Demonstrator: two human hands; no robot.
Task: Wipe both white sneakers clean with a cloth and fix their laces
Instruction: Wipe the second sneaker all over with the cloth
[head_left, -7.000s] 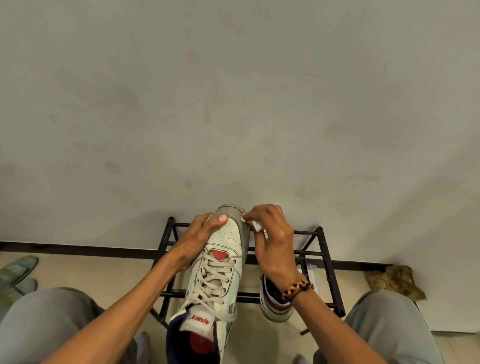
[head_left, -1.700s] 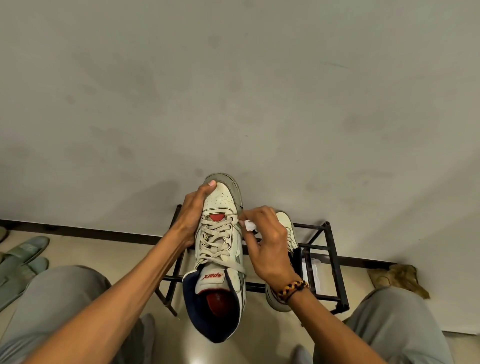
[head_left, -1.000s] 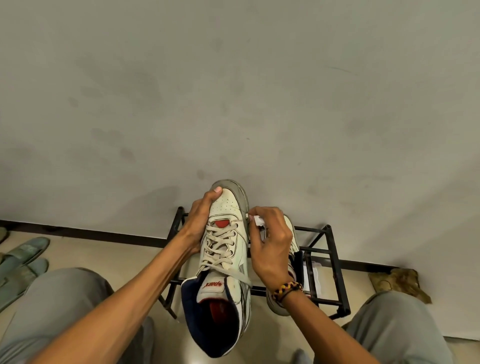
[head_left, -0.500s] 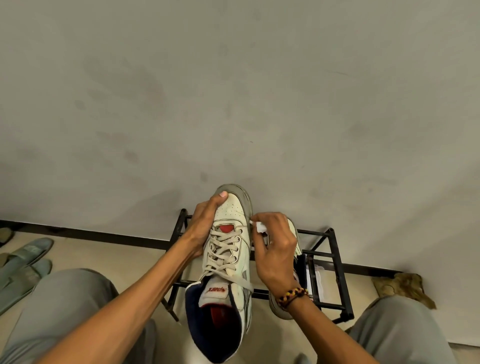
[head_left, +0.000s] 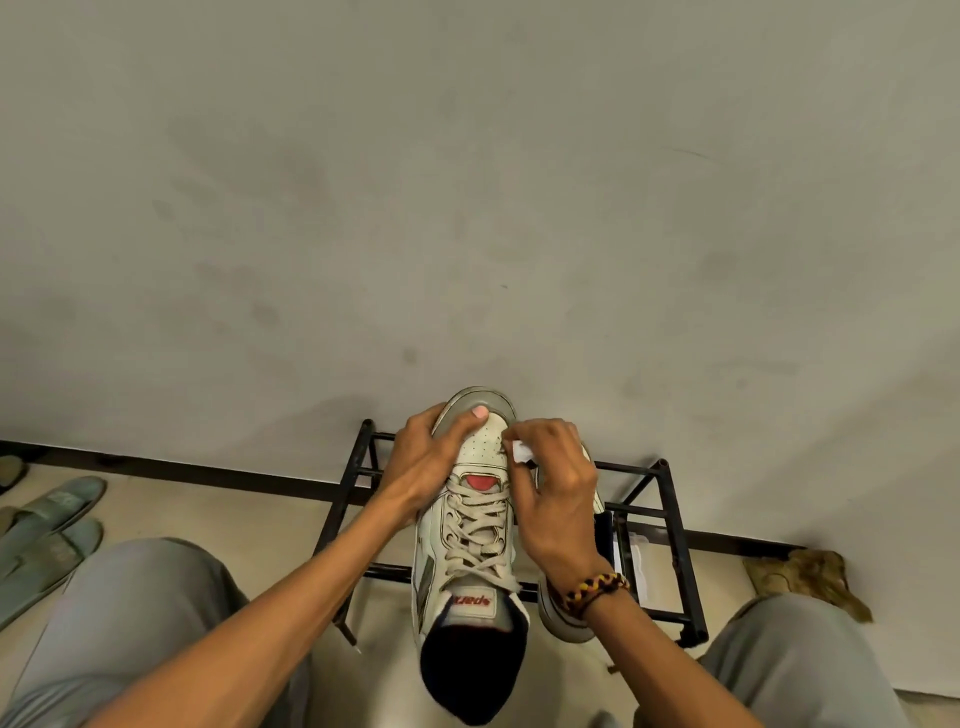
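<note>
Below, black rack (head_left: 670, 499) holds second sneaker (head_left: 563, 618), half-hidden by right hand (head_left: 558, 499) pinching cloth (head_left: 521, 451); left hand (head_left: 426, 462) grips held sneaker (head_left: 475, 525).

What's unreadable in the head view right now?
- Cloth: mostly hidden inside the right hand; size unclear.
- Second sneaker: largely behind that hand and wrist.
- Held sneaker: far side covered by the left hand.
- Sandals: cut off at the left edge.
</note>
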